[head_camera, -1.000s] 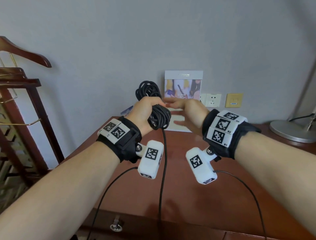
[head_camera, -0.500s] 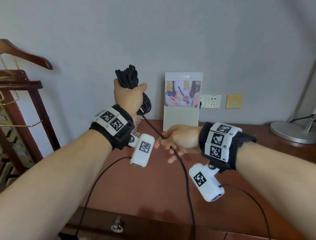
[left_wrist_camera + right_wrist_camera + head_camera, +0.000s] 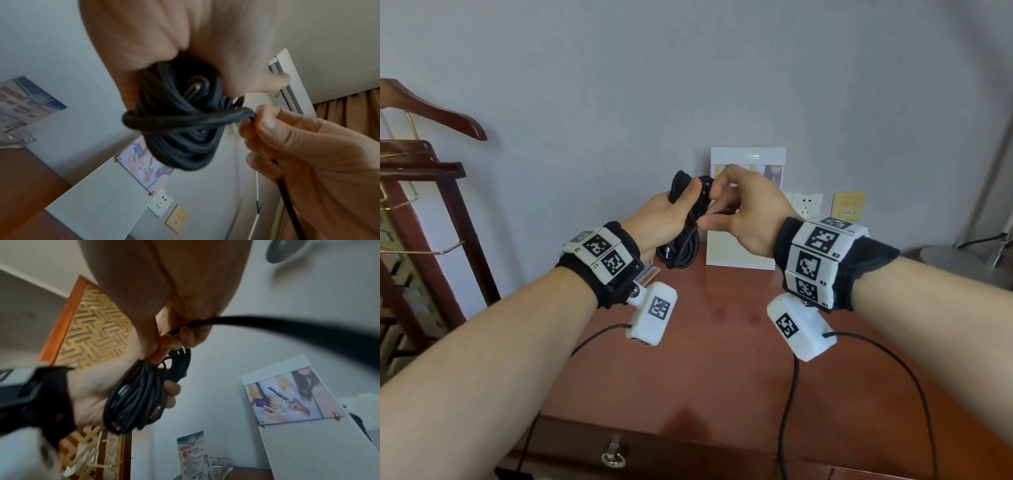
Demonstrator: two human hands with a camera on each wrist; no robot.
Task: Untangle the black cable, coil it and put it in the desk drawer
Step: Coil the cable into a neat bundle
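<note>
The black cable (image 3: 683, 236) is a bundle of loops held upright above the brown desk (image 3: 722, 359). My left hand (image 3: 671, 216) grips the bundle around its middle, and a plug end (image 3: 666, 254) sticks out below the palm. My right hand (image 3: 717, 205) is close beside it and pinches one strand. In the left wrist view that strand (image 3: 185, 120) crosses the coil (image 3: 180, 151) to the right hand's fingertips (image 3: 265, 121). In the right wrist view the coil (image 3: 139, 399) lies in the left palm. The loose tail (image 3: 787, 411) hangs past the desk front. The drawer (image 3: 654, 459) is shut.
A standing photo card (image 3: 748, 240) leans on the wall behind the hands, with wall sockets (image 3: 806, 205) beside it. A lamp base (image 3: 962, 263) sits at the far right. A wooden valet stand with a hanger (image 3: 424, 171) is on the left. The drawer has a ring pull (image 3: 613, 459).
My left hand came down from its raised position with the coil. My right hand rose from low over the desk to the coil, carrying the strand across it.
</note>
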